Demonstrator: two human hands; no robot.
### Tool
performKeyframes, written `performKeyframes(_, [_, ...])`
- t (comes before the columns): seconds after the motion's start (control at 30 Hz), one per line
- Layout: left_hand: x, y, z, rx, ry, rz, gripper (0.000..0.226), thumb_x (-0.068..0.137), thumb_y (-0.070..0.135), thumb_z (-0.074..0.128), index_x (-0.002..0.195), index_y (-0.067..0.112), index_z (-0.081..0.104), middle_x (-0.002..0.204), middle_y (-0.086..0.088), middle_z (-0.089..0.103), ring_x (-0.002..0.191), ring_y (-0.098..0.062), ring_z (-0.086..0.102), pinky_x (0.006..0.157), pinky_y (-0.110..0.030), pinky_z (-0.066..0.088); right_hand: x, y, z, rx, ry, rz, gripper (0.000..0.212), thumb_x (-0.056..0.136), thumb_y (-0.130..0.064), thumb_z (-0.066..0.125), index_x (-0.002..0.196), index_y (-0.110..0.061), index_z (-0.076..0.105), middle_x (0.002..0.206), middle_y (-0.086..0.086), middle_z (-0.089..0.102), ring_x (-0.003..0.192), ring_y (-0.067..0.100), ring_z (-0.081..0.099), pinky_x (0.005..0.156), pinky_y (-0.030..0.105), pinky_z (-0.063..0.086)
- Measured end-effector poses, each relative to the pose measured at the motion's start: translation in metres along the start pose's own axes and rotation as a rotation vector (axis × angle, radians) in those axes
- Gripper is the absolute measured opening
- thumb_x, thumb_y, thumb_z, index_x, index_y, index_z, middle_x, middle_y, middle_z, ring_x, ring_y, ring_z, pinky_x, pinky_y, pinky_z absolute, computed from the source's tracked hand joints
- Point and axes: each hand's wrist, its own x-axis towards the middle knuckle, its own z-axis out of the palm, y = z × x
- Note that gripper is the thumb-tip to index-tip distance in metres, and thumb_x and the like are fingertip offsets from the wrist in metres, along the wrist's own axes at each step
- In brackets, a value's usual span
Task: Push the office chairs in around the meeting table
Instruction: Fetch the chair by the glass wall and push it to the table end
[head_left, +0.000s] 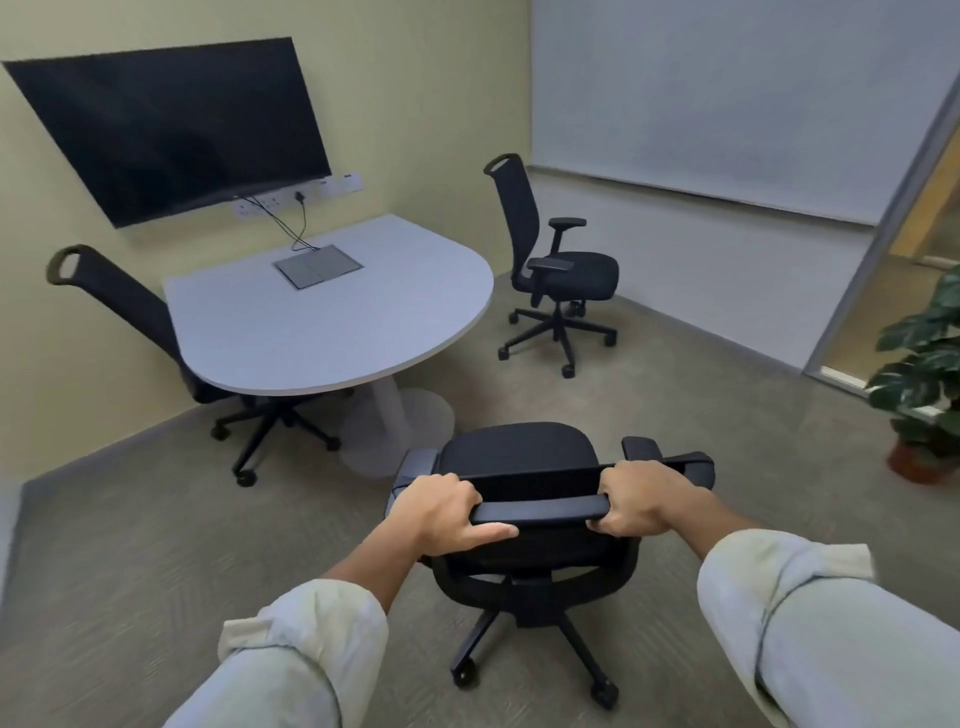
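Low at the frame's centre, the near office chair (519, 457) stands on the carpet, apart from the worktop (322, 317) above-left of it. Left grip (441, 512) and right grip (636, 501) are each closed around its top bar. A second chair (119, 306) sits tucked in at left; a third chair (556, 260) stands clear at right.

Chairs stand left (119, 312), right (556, 260) and before (524, 467) the table (322, 322).

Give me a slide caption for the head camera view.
Both hands grip an office chair's backrest, facing the meeting table.
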Motion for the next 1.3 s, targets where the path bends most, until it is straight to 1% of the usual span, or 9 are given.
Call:
performKeyframes(0.13, [0.007, -0.018, 0.003, 0.033, 0.013, -0.049, 0.084, 0.073, 0.097, 0.025, 0.055, 0.018, 0.046, 0.047, 0.003, 0.045, 0.041, -0.016, 0.045, 0.043, -0.033, 0.034, 0.033, 0.002, -0.008, 0.003, -0.009, -0.039, 0.035, 0.071, -0.060, 0.057, 0.062, -0.027, 0.051, 0.062, -0.009, 0.056, 0.054, 0.011, 0.054, 0.049, 0.032, 0.037])
performKeyframes(0.27, [0.023, -0.044, 0.003, 0.031, -0.005, -0.099, 0.084, 0.073, 0.097, 0.025, 0.055, 0.018, 0.047, 0.048, 0.003, 0.047, 0.043, -0.017, 0.048, 0.046, -0.036, 0.038, 0.075, 0.002, -0.021, 0.014, -0.035, -0.069, 0.036, 0.068, -0.060, 0.059, 0.065, -0.024, 0.056, 0.064, -0.006, 0.060, 0.056, 0.015, 0.057, 0.050, 0.033, 0.042])
performKeyframes(0.4, [0.039, -0.072, 0.006, 0.026, -0.002, -0.144, 0.081, 0.072, 0.098, 0.023, 0.053, 0.021, 0.044, 0.046, 0.006, 0.043, 0.040, -0.013, 0.043, 0.043, -0.031, 0.032, 0.120, 0.001, -0.032, -0.025, -0.033, -0.110, 0.038, 0.068, -0.063, 0.057, 0.066, -0.024, 0.057, 0.065, -0.006, 0.061, 0.058, 0.015, 0.058, 0.051, 0.034, 0.044])
performKeyframes(0.5, [0.052, -0.091, 0.007, 0.035, 0.017, -0.186, 0.081, 0.071, 0.098, 0.022, 0.052, 0.022, 0.041, 0.044, 0.006, 0.041, 0.039, -0.013, 0.040, 0.043, -0.030, 0.029, 0.151, 0.002, -0.044, -0.039, -0.027, -0.152, 0.038, 0.070, -0.061, 0.059, 0.064, -0.023, 0.057, 0.063, -0.005, 0.060, 0.056, 0.014, 0.057, 0.049, 0.033, 0.040])
performKeyframes(0.73, [0.078, -0.124, 0.005, 0.037, 0.006, -0.276, 0.085, 0.071, 0.098, 0.020, 0.054, 0.018, 0.044, 0.046, 0.005, 0.044, 0.041, -0.016, 0.043, 0.046, -0.035, 0.038, 0.209, 0.005, -0.061, -0.068, 0.027, -0.219, 0.039, 0.071, -0.060, 0.058, 0.059, -0.023, 0.053, 0.060, -0.006, 0.057, 0.054, 0.012, 0.053, 0.048, 0.030, 0.035])
performKeyframes(0.87, [0.090, -0.141, 0.007, 0.035, 0.013, -0.298, 0.086, 0.072, 0.098, 0.021, 0.055, 0.018, 0.050, 0.046, 0.005, 0.046, 0.041, -0.013, 0.044, 0.044, -0.030, 0.034, 0.236, 0.005, -0.072, -0.068, 0.013, -0.256, 0.039, 0.071, -0.059, 0.058, 0.060, -0.022, 0.054, 0.061, -0.005, 0.059, 0.055, 0.013, 0.056, 0.049, 0.032, 0.037])
performKeyframes(1.13, [0.109, -0.168, 0.010, 0.080, 0.025, -0.352, 0.084, 0.072, 0.097, 0.018, 0.055, 0.020, 0.046, 0.047, 0.004, 0.047, 0.042, -0.015, 0.044, 0.043, -0.031, 0.030, 0.285, 0.005, -0.072, -0.047, 0.106, -0.298, 0.037, 0.067, -0.060, 0.054, 0.059, -0.024, 0.053, 0.059, -0.006, 0.058, 0.056, 0.013, 0.054, 0.050, 0.030, 0.035])
performKeyframes(1.23, [0.113, -0.183, 0.013, 0.113, 0.041, -0.361, 0.082, 0.072, 0.097, 0.016, 0.053, 0.022, 0.042, 0.046, 0.005, 0.043, 0.040, -0.014, 0.040, 0.042, -0.031, 0.026, 0.306, 0.002, -0.073, -0.051, 0.138, -0.322, 0.037, 0.065, -0.062, 0.052, 0.062, -0.025, 0.056, 0.060, -0.009, 0.057, 0.057, 0.012, 0.055, 0.054, 0.029, 0.038])
performKeyframes(1.3, [0.116, -0.191, 0.014, 0.129, 0.034, -0.370, 0.082, 0.072, 0.097, 0.015, 0.053, 0.022, 0.041, 0.044, 0.005, 0.041, 0.039, -0.013, 0.039, 0.042, -0.031, 0.025, 0.318, 0.000, -0.072, -0.052, 0.161, -0.325, 0.035, 0.065, -0.060, 0.052, 0.061, -0.025, 0.056, 0.057, -0.009, 0.056, 0.055, 0.011, 0.053, 0.052, 0.029, 0.037])
